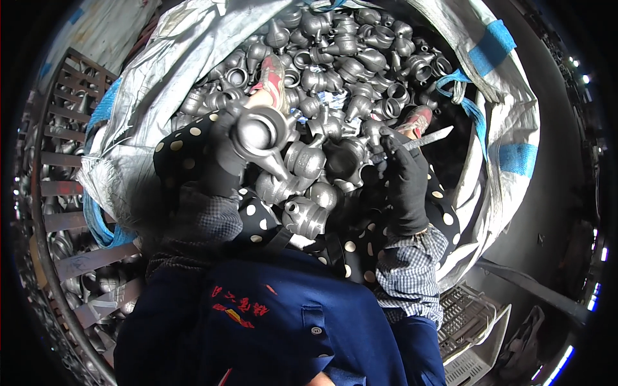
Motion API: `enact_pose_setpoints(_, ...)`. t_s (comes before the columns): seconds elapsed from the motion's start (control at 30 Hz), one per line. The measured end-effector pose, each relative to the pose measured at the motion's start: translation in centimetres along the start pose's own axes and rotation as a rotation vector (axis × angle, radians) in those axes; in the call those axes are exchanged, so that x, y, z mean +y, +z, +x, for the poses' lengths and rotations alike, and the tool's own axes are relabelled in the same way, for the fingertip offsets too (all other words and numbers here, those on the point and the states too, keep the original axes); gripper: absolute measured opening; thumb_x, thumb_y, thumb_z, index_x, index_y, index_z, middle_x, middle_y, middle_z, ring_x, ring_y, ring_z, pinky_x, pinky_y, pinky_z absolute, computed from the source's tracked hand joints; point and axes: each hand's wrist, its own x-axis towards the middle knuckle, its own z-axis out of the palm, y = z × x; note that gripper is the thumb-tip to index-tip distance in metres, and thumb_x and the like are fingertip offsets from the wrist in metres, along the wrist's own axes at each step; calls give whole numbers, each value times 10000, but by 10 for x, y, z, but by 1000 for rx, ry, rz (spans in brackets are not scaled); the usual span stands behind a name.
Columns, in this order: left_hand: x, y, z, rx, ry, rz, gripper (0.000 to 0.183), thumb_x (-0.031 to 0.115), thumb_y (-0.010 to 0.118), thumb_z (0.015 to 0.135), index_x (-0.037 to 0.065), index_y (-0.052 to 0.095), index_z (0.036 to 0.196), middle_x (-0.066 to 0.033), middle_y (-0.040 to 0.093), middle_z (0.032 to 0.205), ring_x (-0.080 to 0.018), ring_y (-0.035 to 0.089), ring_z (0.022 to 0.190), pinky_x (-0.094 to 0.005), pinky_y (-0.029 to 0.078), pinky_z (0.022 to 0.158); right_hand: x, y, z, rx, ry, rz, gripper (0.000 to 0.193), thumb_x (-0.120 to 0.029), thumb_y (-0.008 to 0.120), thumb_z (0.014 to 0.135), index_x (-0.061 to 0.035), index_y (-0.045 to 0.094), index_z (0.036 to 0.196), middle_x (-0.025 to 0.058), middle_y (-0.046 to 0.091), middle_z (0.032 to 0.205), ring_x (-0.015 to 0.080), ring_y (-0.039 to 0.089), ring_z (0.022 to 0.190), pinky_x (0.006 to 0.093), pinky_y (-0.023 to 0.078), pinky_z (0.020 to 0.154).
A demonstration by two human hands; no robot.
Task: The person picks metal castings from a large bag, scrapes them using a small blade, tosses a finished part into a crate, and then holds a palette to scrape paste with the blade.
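Observation:
My left hand (224, 154), in a dark glove, grips a grey metal casting (262, 134) with a round open mouth facing up and a tapered neck pointing down to the right. My right hand (409, 186), in a black glove, is closed round a flat, blade-like metal tool (432, 137); its bare end sticks out up to the right, and whether it is a file or a scraper I cannot tell. Between my hands, over my lap, lie several similar castings, one with a small hole (305, 216) nearest me and a rounded one (304, 159) beside the held piece.
A big white woven sack (515, 122) with blue straps surrounds my legs, and a heap of castings (347, 71) fills its far part. My shoes (271, 80) rest among them. Left stands a slatted metal bin (61, 186) of castings; a plastic crate (473, 321) sits lower right.

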Motion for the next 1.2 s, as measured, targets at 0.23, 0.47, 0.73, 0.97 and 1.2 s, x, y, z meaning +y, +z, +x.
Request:
enact_pose_setpoints(0.23,64,-36,20,87,29,132,360,249,501,924,-21,517,1161,-172,609,1094,-253,625,980,-397,552,832,-1,5,1,-25,-31,-69,273,-165,550,912,17,608,1107,15,621,773,60,553,605,175,411,517)
enact_pose_setpoints(0.47,47,-1,43,-347,2,413,410,201,590,882,-20,521,1220,-139,583,1171,-214,612,1013,-322,536,848,12,7,10,-85,-82,-217,288,-174,536,925,19,602,1128,35,639,782,75,562,576,183,404,483)
enact_pose_setpoints(0.73,-68,-67,98,-944,128,1170,396,177,641,862,51,555,1228,-80,564,1186,-153,499,1149,-321,463,918,4,28,3,-89,143,47,230,-135,527,935,7,647,1070,6,599,741,51,495,539,191,365,466)
enact_pose_setpoints(0.97,-46,-5,87,-784,-137,906,391,270,610,875,94,574,1222,-75,508,1299,-216,456,1241,-368,366,1047,2,15,1,-48,253,160,262,-152,540,934,39,616,1097,70,646,745,86,534,534,199,394,467)
enact_pose_setpoints(1.2,-59,7,174,-523,-57,686,292,156,586,885,37,578,1151,-55,554,1181,-200,574,1048,-355,494,880,-3,16,5,-30,324,143,283,-146,518,938,55,599,1121,86,658,767,93,563,572,203,417,497)
